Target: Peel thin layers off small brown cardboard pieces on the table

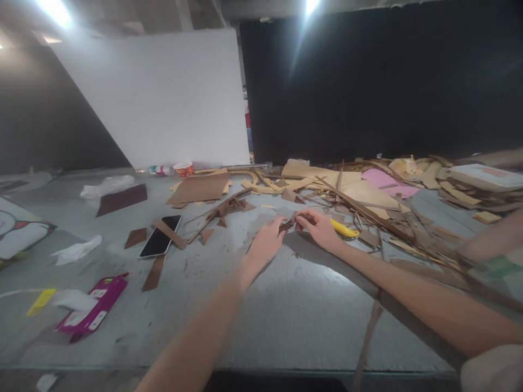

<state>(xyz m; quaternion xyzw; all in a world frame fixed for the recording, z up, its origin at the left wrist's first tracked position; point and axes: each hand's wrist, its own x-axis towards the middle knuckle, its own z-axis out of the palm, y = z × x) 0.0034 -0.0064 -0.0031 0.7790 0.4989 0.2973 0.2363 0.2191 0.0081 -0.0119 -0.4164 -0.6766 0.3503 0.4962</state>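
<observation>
Low over the grey table (310, 305), my left hand (267, 239) and my right hand (321, 228) meet with fingertips nearly touching. Both pinch a small dark brown strip (288, 224) that looks like leather; the fingers partly cover it, and its exact shape is blurred. A yellow-handled tool (344, 228) lies just right of my right hand, its near end hidden behind that hand. Brown leather-like scraps (235, 206) lie in a heap beyond my left hand.
A phone (162, 238) with brown strips across it lies left, near a purple wipes pack (93, 307). Tan and brown offcuts (371, 198) cover the right rear around a pink sheet (390, 182). Another person's arm (496, 234) reaches in at right. A paper cup (183, 169) stands at the back.
</observation>
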